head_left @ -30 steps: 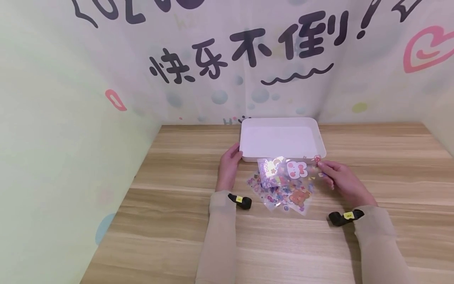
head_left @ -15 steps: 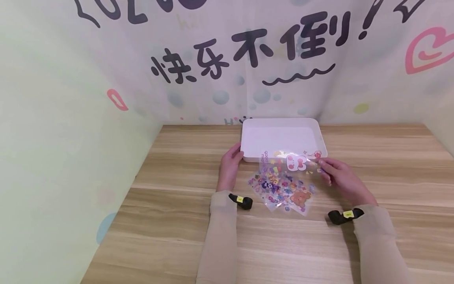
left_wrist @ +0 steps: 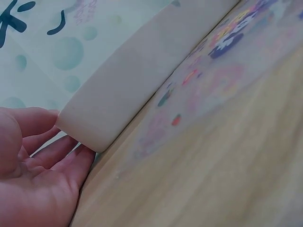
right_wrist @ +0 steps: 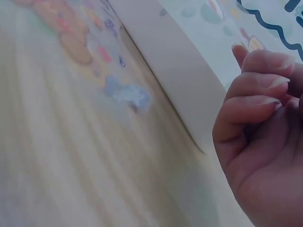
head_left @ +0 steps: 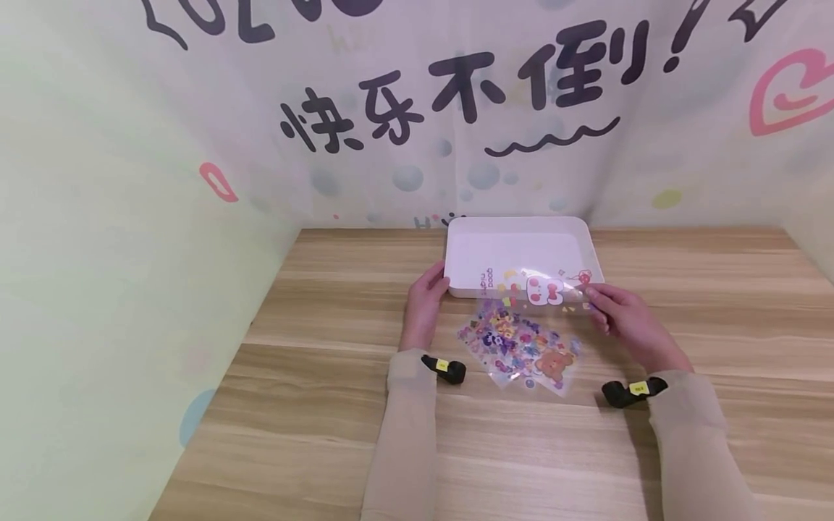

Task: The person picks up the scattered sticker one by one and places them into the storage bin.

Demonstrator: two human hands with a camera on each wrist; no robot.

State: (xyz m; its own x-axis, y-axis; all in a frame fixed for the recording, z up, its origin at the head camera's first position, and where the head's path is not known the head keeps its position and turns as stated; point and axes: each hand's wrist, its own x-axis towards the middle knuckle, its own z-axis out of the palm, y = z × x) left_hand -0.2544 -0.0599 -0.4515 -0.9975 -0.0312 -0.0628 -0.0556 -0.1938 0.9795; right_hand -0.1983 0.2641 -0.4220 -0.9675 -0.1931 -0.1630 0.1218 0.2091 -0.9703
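Note:
My right hand (head_left: 635,329) pinches the right edge of a clear sticker sheet (head_left: 544,291) between thumb and index finger. Printed on it are a white bunny face and "good night". Held up, it overlaps the front of a white tray (head_left: 521,250) in the head view. Under and in front of it lies a fanned pile of clear sticker sheets (head_left: 515,354), one with a brown bear. My left hand (head_left: 423,305) holds the tray's front left corner, thumb at the rim. In the right wrist view, the right hand's lower fingers (right_wrist: 246,111) are curled; the pinched sheet is barely visible there.
The tray stands at the back of a wood-grain table (head_left: 313,420), against a printed cloth wall (head_left: 365,195). A second pale wall (head_left: 130,289) rises on the left. Black cameras are strapped to both wrists.
My right hand has raised the bunny sheet slightly away from me, from over the pile to across the tray's front edge. The left hand keeps its place at the tray.

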